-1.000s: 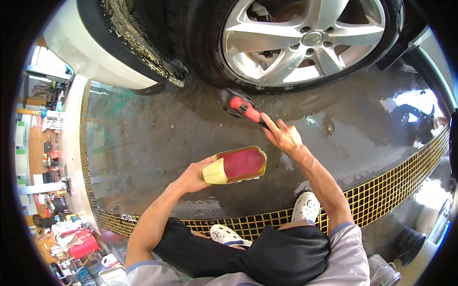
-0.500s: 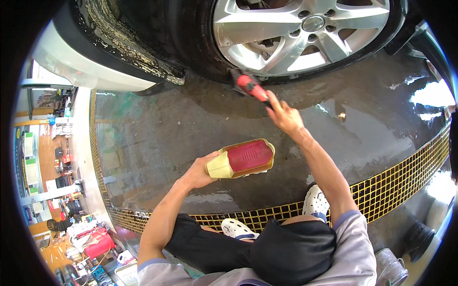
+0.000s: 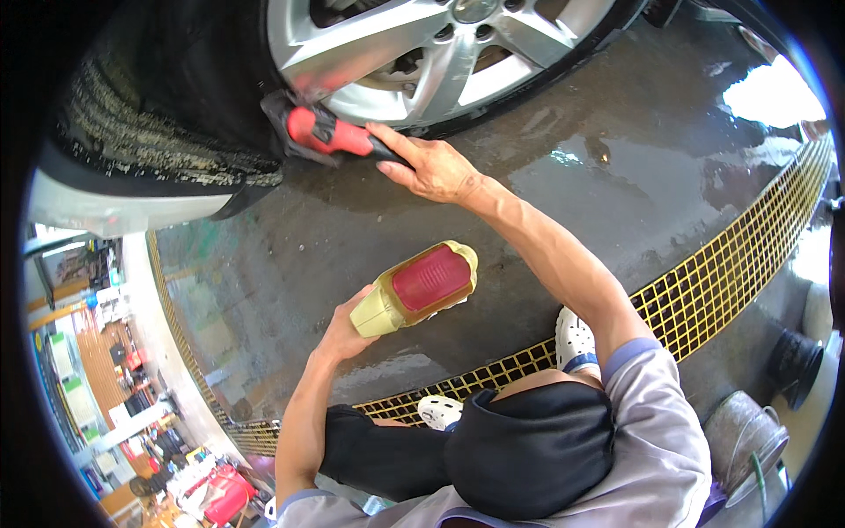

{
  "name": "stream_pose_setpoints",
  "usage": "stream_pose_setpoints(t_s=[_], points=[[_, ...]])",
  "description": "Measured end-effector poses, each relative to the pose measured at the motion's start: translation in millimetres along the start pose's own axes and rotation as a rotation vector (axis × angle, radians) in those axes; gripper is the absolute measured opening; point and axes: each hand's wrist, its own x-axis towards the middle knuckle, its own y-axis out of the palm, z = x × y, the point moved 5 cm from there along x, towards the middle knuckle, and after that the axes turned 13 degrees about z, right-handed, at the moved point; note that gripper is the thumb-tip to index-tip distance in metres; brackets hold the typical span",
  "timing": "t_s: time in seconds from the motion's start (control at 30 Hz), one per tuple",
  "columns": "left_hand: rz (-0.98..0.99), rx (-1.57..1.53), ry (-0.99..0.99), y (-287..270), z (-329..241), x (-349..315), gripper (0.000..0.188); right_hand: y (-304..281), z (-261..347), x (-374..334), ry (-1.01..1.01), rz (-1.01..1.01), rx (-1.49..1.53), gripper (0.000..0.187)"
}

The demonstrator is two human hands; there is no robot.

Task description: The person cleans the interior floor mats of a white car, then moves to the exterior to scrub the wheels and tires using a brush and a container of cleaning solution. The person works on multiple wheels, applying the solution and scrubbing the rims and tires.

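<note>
My right hand (image 3: 437, 167) is closed round the black handle of a red and black brush (image 3: 330, 134). The brush's dark head presses against the black tire (image 3: 231, 66), beside the silver alloy wheel (image 3: 352, 70). Lower down, my left hand (image 3: 346, 330) grips the narrow end of a pale yellow cut-open container (image 3: 374, 312), its fingers mostly hidden underneath. Dark red liquid (image 3: 433, 277) lies inside the container, which is held over the wet floor, apart from the tire.
Behind the tire hangs a dirt-spotted wheel-arch liner (image 3: 158, 145) with white bodywork (image 3: 132, 211) below it. A yellow floor grating (image 3: 704, 299) curves past my white clogs (image 3: 574, 339). A metal bucket (image 3: 744, 431) stands at lower right; cluttered shelves (image 3: 114, 352) line the left.
The brush and my right hand have moved left along the tire. My view has shifted too, so the wheel sits further left and higher. The container is tilted more, its far end raised.
</note>
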Motion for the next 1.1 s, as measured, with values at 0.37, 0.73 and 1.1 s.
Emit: stream_pose_setpoints(t_s=[0.37, 0.73, 1.1], points=[[0.005, -0.109, 0.079, 3.3, 9.3, -4.4, 0.061, -189.4, -151.0, -134.2, 0.566, 0.574, -0.841, 0.057], [0.000, -0.099, 0.065, 4.2, 7.2, -4.3, 0.067, -400.6, -84.6, -180.2, 0.738, 0.121, -1.399, 0.055], [-0.013, -0.085, 0.056, 1.7, 10.3, 0.1, 0.066, -252.1, -138.3, -136.4, 0.828, -0.959, 0.179, 0.050]])
